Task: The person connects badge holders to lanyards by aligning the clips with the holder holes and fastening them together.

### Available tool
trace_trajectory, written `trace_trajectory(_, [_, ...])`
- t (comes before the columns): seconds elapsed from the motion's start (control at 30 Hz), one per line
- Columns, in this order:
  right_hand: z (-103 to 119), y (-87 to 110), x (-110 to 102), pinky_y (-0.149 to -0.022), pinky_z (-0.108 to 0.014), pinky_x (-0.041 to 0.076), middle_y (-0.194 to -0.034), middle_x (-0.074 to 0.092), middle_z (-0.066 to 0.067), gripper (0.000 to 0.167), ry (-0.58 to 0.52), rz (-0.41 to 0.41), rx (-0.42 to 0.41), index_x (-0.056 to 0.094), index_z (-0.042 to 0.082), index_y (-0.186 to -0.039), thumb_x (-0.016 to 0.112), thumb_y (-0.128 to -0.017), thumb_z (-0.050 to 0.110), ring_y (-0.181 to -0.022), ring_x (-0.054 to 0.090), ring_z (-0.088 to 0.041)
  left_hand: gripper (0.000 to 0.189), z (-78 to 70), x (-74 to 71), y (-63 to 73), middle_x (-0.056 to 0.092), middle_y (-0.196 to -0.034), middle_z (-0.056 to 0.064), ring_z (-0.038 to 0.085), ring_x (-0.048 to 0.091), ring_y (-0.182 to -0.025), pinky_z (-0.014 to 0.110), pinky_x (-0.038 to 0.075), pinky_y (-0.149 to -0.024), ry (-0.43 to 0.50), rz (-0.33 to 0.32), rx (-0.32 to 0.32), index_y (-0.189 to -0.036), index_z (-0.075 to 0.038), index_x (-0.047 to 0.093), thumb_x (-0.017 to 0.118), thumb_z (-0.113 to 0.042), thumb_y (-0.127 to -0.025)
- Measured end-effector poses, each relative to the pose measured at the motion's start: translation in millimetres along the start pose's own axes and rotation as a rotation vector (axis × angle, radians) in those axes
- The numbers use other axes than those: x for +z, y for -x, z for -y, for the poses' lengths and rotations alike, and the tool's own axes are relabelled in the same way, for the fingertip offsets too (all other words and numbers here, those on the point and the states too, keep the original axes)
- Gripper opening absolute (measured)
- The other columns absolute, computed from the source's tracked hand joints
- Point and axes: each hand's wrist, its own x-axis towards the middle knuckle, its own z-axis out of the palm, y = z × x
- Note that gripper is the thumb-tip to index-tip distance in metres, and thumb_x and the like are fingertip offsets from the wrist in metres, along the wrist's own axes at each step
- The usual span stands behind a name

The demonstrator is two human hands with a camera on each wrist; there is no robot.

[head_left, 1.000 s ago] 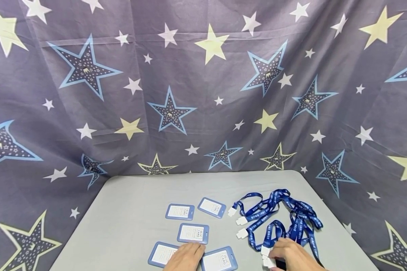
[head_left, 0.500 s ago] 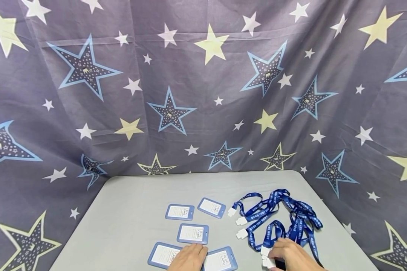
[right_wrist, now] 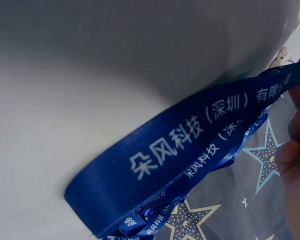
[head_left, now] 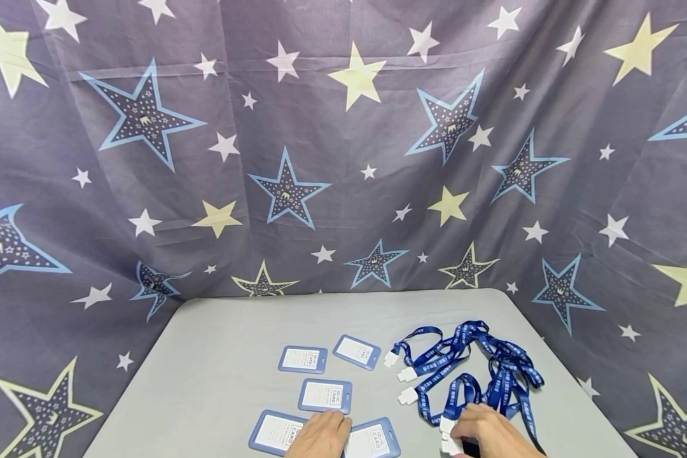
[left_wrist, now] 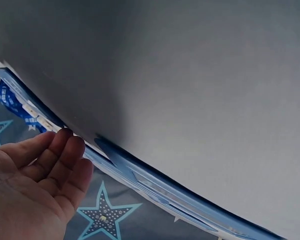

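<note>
Fingers (left_wrist: 77,174) of the left hand (head_left: 320,434) are lying close together, loosely bent, and are holding nothing; their tips are reaching down near the tabletop (head_left: 217,372). The near left card holder (head_left: 271,431) is extending partly under the hand in the head view, and the near right card holder (head_left: 374,440) is sitting on its other side; whether the hand is touching either is hard to tell. Just beyond the fingertips the middle card holder (head_left: 325,395) is lying flat, with the far left card holder (head_left: 302,359) and the far right card holder (head_left: 357,352) resting farther back.

Thumb and fingers of the right hand (head_left: 495,432) are pinching a white buckle (head_left: 450,444); how many pieces are bunching there is unclear. Blue lanyards (head_left: 509,362) are lying tangled beyond that hand, and three more buckles (head_left: 408,374) are pointing toward the card holders. One printed strap (right_wrist: 165,135) is looping beside the right hand. Behind the tabletop, a star-patterned cloth (head_left: 343,210) is hanging.
</note>
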Motion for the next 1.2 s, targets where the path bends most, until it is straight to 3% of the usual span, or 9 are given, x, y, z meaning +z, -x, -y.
trace_trajectory(0.17, [-0.1, -0.9, 1.1, -0.064, -0.022, 0.048, -0.09, 0.06, 0.027, 0.022, 0.005, -0.007, -0.015, 0.077, 0.028, -0.095, 0.08, -0.086, 0.048, -0.08, 0.05, 0.006, 0.079, 0.7, 2.4, -0.1, 0.057, -0.089, -0.005, 0.007, 0.049, -0.082, 0.024, 0.044, -0.072, -0.044, -0.036, 0.023, -0.109, -0.006, 0.071, 0.056, -0.08, -0.085])
trace_trajectory(0.47, [0.0, -2.4, 2.6, -0.065, -0.023, 0.051, -0.09, 0.06, 0.027, 0.027, 0.024, -0.029, -0.028, 0.078, 0.028, -0.093, 0.08, -0.084, 0.053, -0.082, 0.051, 0.006, 0.08, 0.4, 3.1, 0.4, 0.055, -0.089, -0.006, 0.007, 0.045, -0.082, 0.024, 0.041, -0.071, -0.052, 0.008, 0.015, -0.11, -0.005, 0.071, 0.055, -0.08, -0.086])
trace_trajectory(0.77, [0.4, -3.3, 5.1, -0.064, -0.022, 0.05, -0.089, 0.06, 0.027, 0.026, 0.019, -0.05, -0.044, 0.078, 0.029, -0.093, 0.08, -0.084, 0.053, -0.08, 0.05, 0.007, 0.073, 1.6, 5.4, -0.2, 0.048, -0.083, -0.008, 0.006, 0.04, -0.078, 0.023, 0.035, -0.067, -0.092, -0.04, 0.058, -0.099, -0.01, 0.071, 0.053, -0.08, -0.087])
trace_trajectory(1.2, [2.1, -5.1, 9.3, -0.063, -0.021, 0.048, -0.09, 0.062, 0.027, 0.025, 0.023, -0.063, -0.074, 0.077, 0.03, -0.093, 0.08, -0.084, 0.053, -0.081, 0.05, 0.007, 0.074, 1.5, 8.1, -0.4, 0.044, -0.081, -0.01, 0.005, 0.036, -0.075, 0.021, 0.033, -0.066, -0.091, -0.065, 0.073, -0.096, -0.014, 0.07, 0.044, -0.082, -0.09])
